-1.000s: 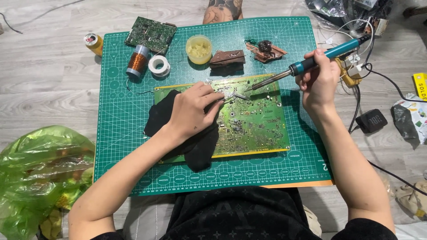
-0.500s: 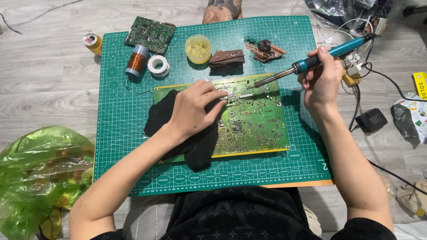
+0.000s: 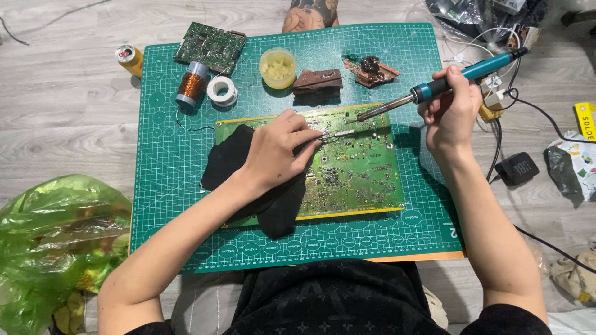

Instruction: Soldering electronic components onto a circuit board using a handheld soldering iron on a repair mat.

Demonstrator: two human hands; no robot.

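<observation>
A large green circuit board (image 3: 354, 177) lies on a green cutting mat (image 3: 174, 161), partly over a black cloth (image 3: 223, 161). My left hand (image 3: 279, 152) rests on the board and pinches tweezers (image 3: 338, 134) whose tips touch its upper middle. My right hand (image 3: 452, 111) grips a teal-handled soldering iron (image 3: 434, 87). The iron's metal tip (image 3: 366, 115) hovers just above the board's top edge, right of the tweezers.
At the mat's far edge sit a small circuit board (image 3: 210, 46), a copper wire spool (image 3: 191, 82), a solder roll (image 3: 221, 91), a flux tub (image 3: 277, 67), a brown sponge (image 3: 318, 80) and scrap parts (image 3: 371, 69). A green plastic bag (image 3: 53, 242) lies left, with cables and a black adapter (image 3: 519, 169) right.
The soldering iron's tip has lifted slightly up and right from the board. My left hand stays in place with the tweezers.
</observation>
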